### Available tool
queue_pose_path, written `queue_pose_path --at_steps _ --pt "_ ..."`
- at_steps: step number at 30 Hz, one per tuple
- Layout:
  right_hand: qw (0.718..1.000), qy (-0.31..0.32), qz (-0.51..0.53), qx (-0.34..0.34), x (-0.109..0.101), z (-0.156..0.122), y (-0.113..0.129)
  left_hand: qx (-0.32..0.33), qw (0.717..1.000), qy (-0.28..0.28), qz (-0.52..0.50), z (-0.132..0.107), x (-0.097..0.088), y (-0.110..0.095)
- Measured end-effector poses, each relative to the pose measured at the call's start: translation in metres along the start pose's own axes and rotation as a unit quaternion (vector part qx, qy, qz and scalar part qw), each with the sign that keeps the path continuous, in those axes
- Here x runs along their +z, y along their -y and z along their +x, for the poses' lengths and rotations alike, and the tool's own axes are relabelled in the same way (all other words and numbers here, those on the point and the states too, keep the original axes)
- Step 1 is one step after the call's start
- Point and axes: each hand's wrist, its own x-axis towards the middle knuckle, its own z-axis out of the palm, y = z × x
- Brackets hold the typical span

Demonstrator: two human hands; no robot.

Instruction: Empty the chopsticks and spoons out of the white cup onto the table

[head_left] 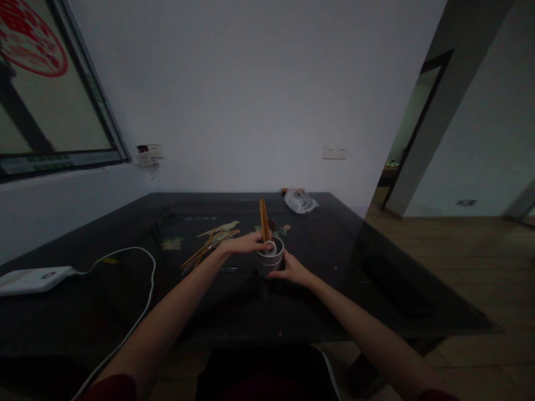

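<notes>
A small white cup (pixel 270 262) stands on the dark glass table (pixel 334 289) in front of me. Upright in it are wooden chopsticks (pixel 263 220) and what looks like a spoon handle. My left hand (pixel 246 243) reaches over the cup's left rim and pinches the chopsticks near the rim. My right hand (pixel 292 269) holds the cup's right side low down. More loose chopsticks (pixel 208 247) lie fanned on the table just left of my left hand.
A white power bank (pixel 33 278) with a white cable (pixel 142 289) lies at the table's left. A crumpled clear plastic bag (pixel 300 201) sits at the far edge. The wall is close behind; a doorway and wooden floor open to the right.
</notes>
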Motion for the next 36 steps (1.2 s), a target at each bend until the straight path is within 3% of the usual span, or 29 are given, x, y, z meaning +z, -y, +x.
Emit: queue_pose_path --at_steps 10,15,20,27,30,36 --pt "1.0 -0.006 -0.006 -0.002 0.0 0.001 0.001 0.002 0.995 -0.098 -0.02 0.0 0.012 0.005" --pt "1.0 -0.005 -0.002 0.0 0.0 0.001 0.0 0.009 0.99 -0.136 -0.04 -0.002 0.016 -0.003" --pt "1.0 -0.002 0.003 -0.001 0.001 0.001 0.002 0.04 0.976 -0.202 -0.068 -0.003 0.015 -0.013" --pt "1.0 -0.003 0.002 0.002 0.0 0.002 0.005 0.03 0.953 -0.259 -0.153 0.002 0.013 -0.007" --pt "1.0 -0.003 0.01 0.0 0.001 0.002 0.007 0.047 0.931 -0.298 -0.203 0.003 0.013 -0.01" --pt "1.0 -0.003 0.019 0.018 0.002 0.001 0.009 0.128 0.848 -0.396 -0.329 0.007 0.003 -0.03"
